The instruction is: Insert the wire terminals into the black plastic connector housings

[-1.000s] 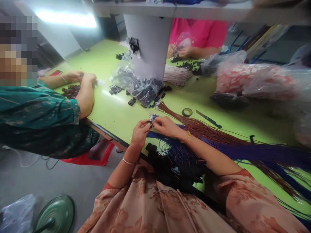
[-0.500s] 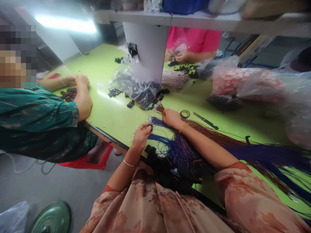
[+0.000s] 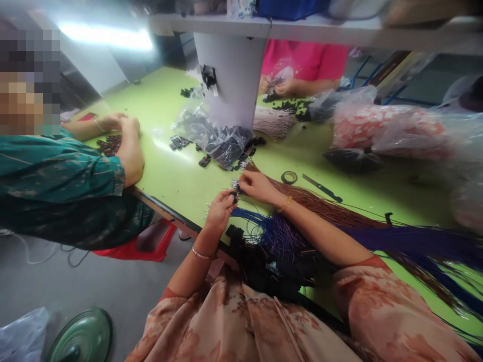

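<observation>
My left hand [image 3: 221,208] is closed around a small black plastic connector [image 3: 234,196], pinched between thumb and fingertips. Close beside it, my right hand [image 3: 258,187] has its fingers pinched together at the silvery tips of the purple wires [image 3: 235,184]. What lies between those fingertips is too small to make out. Brown wires [image 3: 324,201] run from just beyond my right hand, under the forearm, to the right. Below my hands, blue wires [image 3: 245,215] lie near a pile of black connectors [image 3: 264,266] at the table's edge.
A tape roll [image 3: 289,177] and a blade [image 3: 322,188] lie beyond my right forearm. Bagged black parts [image 3: 228,146] rest against the white post [image 3: 232,80]. A co-worker in green [image 3: 64,171] sits left; another in pink [image 3: 305,65] works opposite. Plastic bags [image 3: 392,128] fill the right.
My right hand has moved from the brown wire ends toward me and slightly left, close to the connector. The left hand still holds the black connector in nearly the same place.
</observation>
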Demonstrator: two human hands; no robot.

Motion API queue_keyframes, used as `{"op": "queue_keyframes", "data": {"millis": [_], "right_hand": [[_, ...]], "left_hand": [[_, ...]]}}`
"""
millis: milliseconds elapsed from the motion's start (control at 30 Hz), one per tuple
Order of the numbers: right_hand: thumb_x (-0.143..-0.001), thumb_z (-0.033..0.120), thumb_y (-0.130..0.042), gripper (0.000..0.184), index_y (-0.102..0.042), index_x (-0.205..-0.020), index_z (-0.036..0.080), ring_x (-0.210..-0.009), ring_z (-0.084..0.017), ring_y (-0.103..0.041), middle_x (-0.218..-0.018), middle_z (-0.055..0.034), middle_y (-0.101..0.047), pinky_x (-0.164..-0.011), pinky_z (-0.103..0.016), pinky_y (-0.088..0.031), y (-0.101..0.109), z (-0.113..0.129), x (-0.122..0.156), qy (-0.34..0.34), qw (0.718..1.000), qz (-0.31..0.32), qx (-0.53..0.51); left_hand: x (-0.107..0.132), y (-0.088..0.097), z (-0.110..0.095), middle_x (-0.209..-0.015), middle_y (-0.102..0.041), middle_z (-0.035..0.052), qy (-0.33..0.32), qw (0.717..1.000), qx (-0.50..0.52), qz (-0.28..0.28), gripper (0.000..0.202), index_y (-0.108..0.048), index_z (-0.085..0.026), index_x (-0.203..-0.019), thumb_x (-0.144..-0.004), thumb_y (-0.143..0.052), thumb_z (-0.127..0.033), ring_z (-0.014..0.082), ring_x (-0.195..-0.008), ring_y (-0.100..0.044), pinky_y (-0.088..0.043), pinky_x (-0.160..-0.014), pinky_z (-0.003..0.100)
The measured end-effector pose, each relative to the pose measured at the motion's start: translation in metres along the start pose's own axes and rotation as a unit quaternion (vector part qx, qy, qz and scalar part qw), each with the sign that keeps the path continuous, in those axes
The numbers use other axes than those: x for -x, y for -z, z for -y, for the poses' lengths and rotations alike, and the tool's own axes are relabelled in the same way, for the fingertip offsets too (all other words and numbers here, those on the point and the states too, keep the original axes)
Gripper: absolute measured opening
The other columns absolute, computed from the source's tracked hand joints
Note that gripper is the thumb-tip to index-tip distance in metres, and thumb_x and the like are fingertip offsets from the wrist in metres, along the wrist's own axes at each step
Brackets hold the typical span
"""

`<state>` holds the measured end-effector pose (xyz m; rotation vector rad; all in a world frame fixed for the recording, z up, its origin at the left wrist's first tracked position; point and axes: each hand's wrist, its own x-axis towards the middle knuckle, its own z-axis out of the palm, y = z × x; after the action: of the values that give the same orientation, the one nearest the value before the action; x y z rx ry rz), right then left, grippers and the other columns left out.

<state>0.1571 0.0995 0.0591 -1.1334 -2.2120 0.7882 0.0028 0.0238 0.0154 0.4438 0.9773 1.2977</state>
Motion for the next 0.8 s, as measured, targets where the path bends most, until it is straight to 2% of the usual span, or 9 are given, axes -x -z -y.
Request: {"op": "queue_keyframes", "data": {"millis": [133, 300, 600, 800], "right_hand": [[-0.077, 0.025, -0.053, 0.013, -0.055, -0.068, 0.016, -0.057, -0.009, -0.040, -0.061, 0.0031, -0.053, -0.056, -0.022, -0.028, -0.007, 0.000, 0.012, 0.001, 0.999, 0.006, -0.053], [-0.078, 0.026, -0.053, 0.018, -0.050, -0.063, 0.017, -0.055, -0.008, -0.038, -0.058, 0.0039, -0.048, -0.055, -0.022, -0.026, -0.014, -0.002, 0.023, -0.014, 0.998, 0.007, -0.068], [-0.079, 0.030, -0.050, 0.022, -0.049, -0.061, 0.017, -0.055, -0.009, -0.036, -0.057, 0.0034, -0.048, -0.055, -0.024, -0.024, -0.015, 0.000, 0.026, -0.043, 0.997, 0.025, -0.054], [-0.078, 0.032, -0.049, 0.024, -0.047, -0.059, 0.017, -0.054, -0.009, -0.035, -0.055, 0.0039, -0.045, -0.054, -0.024, -0.024, -0.018, -0.004, 0.025, -0.066, 0.994, 0.028, -0.079]], "left_hand": [[-0.001, 0.001, 0.001, -0.087, -0.067, 0.0026, -0.003, 1.000, 0.001, 0.006, 0.028, -0.064, -0.016, -0.092, -0.067, -0.077, -0.018, 0.0099, -0.076, -0.060, -0.047, -0.072, 0.024], [-0.001, 0.001, 0.002, -0.089, -0.066, 0.0018, -0.002, 1.000, 0.000, 0.009, 0.024, -0.065, -0.017, -0.092, -0.070, -0.075, -0.017, 0.0091, -0.076, -0.060, -0.048, -0.073, 0.023], [-0.001, 0.002, 0.002, -0.088, -0.066, 0.0018, -0.005, 1.000, 0.008, 0.014, 0.024, -0.066, -0.016, -0.092, -0.070, -0.075, -0.017, 0.0088, -0.076, -0.060, -0.048, -0.072, 0.022], [0.000, 0.000, 0.002, -0.086, -0.067, 0.0007, -0.015, 1.000, -0.011, 0.016, 0.031, -0.065, -0.017, -0.093, -0.066, -0.079, -0.020, 0.0081, -0.074, -0.060, -0.048, -0.072, 0.022]]}}
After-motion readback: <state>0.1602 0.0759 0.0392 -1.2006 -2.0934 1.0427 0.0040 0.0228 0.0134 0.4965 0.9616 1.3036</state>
